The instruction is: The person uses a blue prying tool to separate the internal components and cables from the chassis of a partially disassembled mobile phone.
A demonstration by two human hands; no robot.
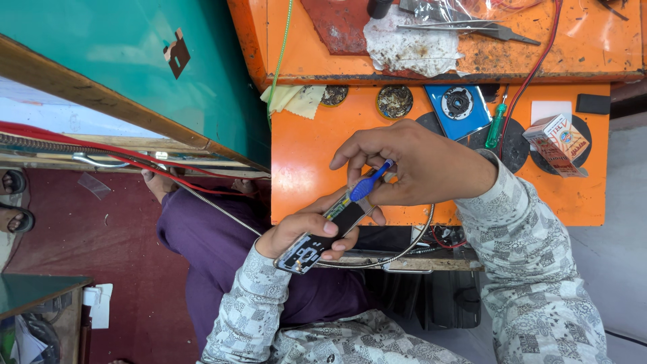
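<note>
the left hand [304, 232] is gripping a slim opened phone with its back cover off [323, 234], fingers wrapped closed around its lower end, thumb lying across the exposed dark inner parts. the phone is being held tilted in the air just in front of the orange painted workbench [303, 155], above the lap in purple cloth. the right hand [411, 165] is pinching a small blue-handled screwdriver [369, 180] between thumb and fingertips, closed snugly on the handle, with the tool's lower end sitting against the upper end of the phone; the tip itself is too small to make out. both sleeves are showing a grey patterned fabric.

on the bench, just beyond the right hand, a blue square part with a round black centre [458, 108] is lying beside a green-handled screwdriver [496, 128]. a small red and white cardboard box [558, 143] is sitting further right. metal tweezers [465, 27] are resting on a dirty white rag [411, 44] on the upper shelf. a flexible metal hose [377, 261] is curving under the hands.
</note>
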